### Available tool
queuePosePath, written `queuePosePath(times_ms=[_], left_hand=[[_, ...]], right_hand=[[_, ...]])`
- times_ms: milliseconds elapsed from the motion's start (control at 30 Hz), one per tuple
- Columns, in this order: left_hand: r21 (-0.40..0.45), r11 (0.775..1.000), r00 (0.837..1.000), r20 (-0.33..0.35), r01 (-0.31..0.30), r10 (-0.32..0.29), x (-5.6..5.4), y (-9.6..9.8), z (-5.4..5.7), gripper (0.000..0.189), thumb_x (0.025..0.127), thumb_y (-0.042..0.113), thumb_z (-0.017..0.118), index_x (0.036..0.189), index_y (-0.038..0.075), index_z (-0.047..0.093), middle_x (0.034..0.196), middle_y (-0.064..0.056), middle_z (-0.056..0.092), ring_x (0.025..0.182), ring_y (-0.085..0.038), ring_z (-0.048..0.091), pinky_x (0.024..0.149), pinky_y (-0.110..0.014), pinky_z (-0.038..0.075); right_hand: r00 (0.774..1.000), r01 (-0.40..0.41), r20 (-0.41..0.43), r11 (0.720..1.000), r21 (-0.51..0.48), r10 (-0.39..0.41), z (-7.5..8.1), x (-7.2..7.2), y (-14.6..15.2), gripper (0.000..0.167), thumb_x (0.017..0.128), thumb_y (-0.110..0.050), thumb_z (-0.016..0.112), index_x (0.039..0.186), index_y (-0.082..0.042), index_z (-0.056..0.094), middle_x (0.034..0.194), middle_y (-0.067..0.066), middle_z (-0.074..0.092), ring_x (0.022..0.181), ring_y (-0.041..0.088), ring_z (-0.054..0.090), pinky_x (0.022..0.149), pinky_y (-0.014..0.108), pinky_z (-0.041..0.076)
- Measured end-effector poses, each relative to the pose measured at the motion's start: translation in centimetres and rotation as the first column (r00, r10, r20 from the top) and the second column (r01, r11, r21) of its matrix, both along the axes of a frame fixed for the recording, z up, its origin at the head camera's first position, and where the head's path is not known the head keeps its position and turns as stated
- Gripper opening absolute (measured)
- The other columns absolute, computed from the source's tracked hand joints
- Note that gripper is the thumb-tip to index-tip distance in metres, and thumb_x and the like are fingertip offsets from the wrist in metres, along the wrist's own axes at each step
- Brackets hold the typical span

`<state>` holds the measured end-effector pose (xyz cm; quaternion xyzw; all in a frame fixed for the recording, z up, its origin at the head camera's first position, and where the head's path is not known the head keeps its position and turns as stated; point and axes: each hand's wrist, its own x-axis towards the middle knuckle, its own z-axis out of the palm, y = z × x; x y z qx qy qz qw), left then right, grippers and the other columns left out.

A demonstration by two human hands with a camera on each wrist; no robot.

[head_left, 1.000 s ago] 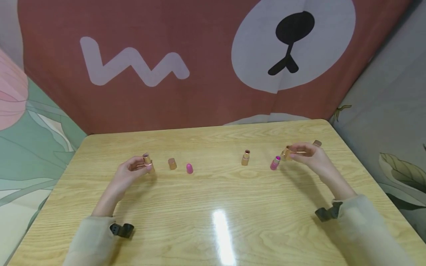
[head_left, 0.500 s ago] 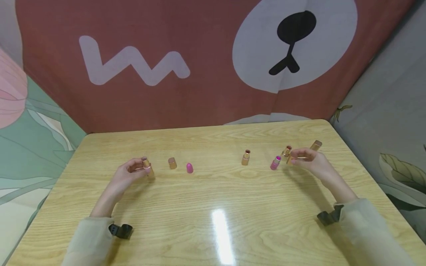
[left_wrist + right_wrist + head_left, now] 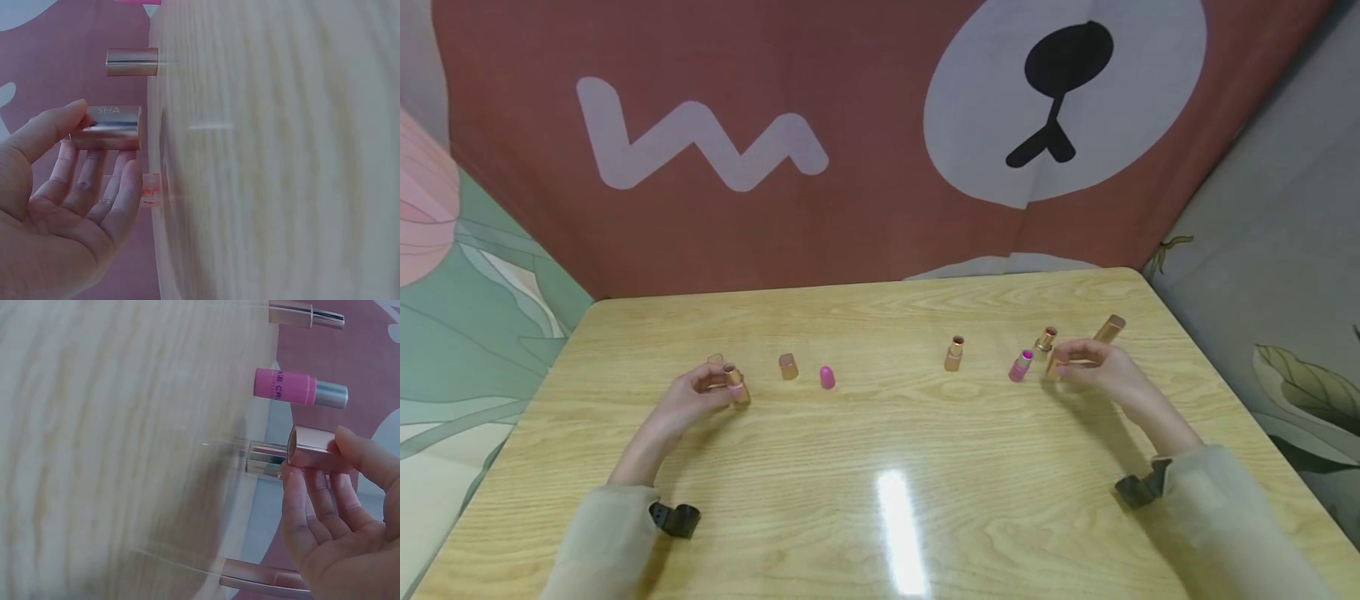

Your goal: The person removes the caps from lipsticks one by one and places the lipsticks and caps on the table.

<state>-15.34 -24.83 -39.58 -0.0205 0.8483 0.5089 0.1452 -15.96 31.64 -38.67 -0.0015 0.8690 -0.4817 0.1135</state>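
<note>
Lipstick tube (image 3: pixel 115 128), gold with letters on its side, sits in the left hand (image 3: pixel 696 392) at left of centre in the head view: thumb and fingertips close narrowly on it, its base down close to the table (image 3: pixel 775 467). The right hand (image 3: pixel 1099 363), right of centre, pinches a gold cap (image 3: pixel 314 448) between thumb and fingertips, its open end toward the tabletop; just beyond stands an uncapped tube (image 3: pixel 1047 339), and I cannot tell whether those 2 touch. Both forearms (image 3: pixel 642 454) reach up from the lower corners of the frame in pale sleeves (image 3: pixel 601 533), a black wrist camera (image 3: pixel 677 521) on each, hands well apart. Partly hidden behind the left hand is a pinkish clear object (image 3: pixel 150 189); to the right of that hand are a brownish cap (image 3: pixel 788 367) and a pink cap (image 3: pixel 827 378). Nearer the right hand stand a slim gold tube (image 3: pixel 953 355) and a pink tube (image 3: pixel 1020 367), while a taller tube (image 3: pixel 1109 328) is just past that hand's upper side. The table's far edge runs across mid-frame against a red-brown cloth (image 3: pixel 850 229), its right edge slants to the lower right, and wood grain stretches from the row of items to the bottom of the frame.
</note>
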Motion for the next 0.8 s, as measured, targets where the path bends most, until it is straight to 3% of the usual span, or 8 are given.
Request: queuePosePath(times_ms=[133,200,367,800], left_hand=[[-0.017,1.000,1.000,0.014,0.009,-0.009,-0.21,0.05,-0.27,0.056,0.092,0.027,0.064,0.136,-0.002,0.045,0.122,-0.011,0.058,0.093,0.007,0.052,0.080,-0.016,0.047],[-0.017,1.000,1.000,0.010,0.019,-0.018,-0.23,0.01,-0.39,0.053,0.092,0.027,0.064,0.134,-0.002,0.046,0.122,-0.011,0.059,0.094,0.006,0.052,0.081,-0.018,0.047],[0.000,1.000,0.999,0.010,0.030,-0.030,-0.12,-0.17,-0.56,0.045,0.092,0.026,0.064,0.126,0.000,0.051,0.112,0.002,0.061,0.093,0.004,0.055,0.082,-0.021,0.046],[0.003,0.999,0.999,0.025,0.044,-0.044,-0.40,-0.33,-0.87,0.044,0.091,0.026,0.066,0.124,0.000,0.052,0.107,0.007,0.061,0.091,0.007,0.055,0.079,-0.017,0.046]], right_hand=[[1.000,-0.005,0.013,1.000,0.007,0.005,-0.28,-0.06,0.17,0.046,0.091,-0.021,0.065,0.124,0.008,0.050,0.094,-0.026,0.055,0.086,-0.014,0.054,0.077,0.013,0.049],[1.000,-0.005,0.013,1.000,0.014,0.004,-0.36,-0.06,0.27,0.047,0.091,-0.022,0.065,0.125,0.008,0.050,0.095,-0.024,0.055,0.086,-0.015,0.054,0.077,0.012,0.049],[1.000,0.001,0.012,1.000,0.018,-0.002,-0.38,-0.20,0.32,0.047,0.091,-0.023,0.066,0.124,0.007,0.051,0.095,-0.023,0.054,0.086,-0.015,0.053,0.077,0.011,0.048],[0.999,0.007,0.045,1.000,0.009,-0.007,-1.01,-0.36,0.41,0.048,0.090,-0.019,0.066,0.124,0.009,0.049,0.098,-0.017,0.055,0.085,-0.012,0.054,0.077,0.013,0.050]])
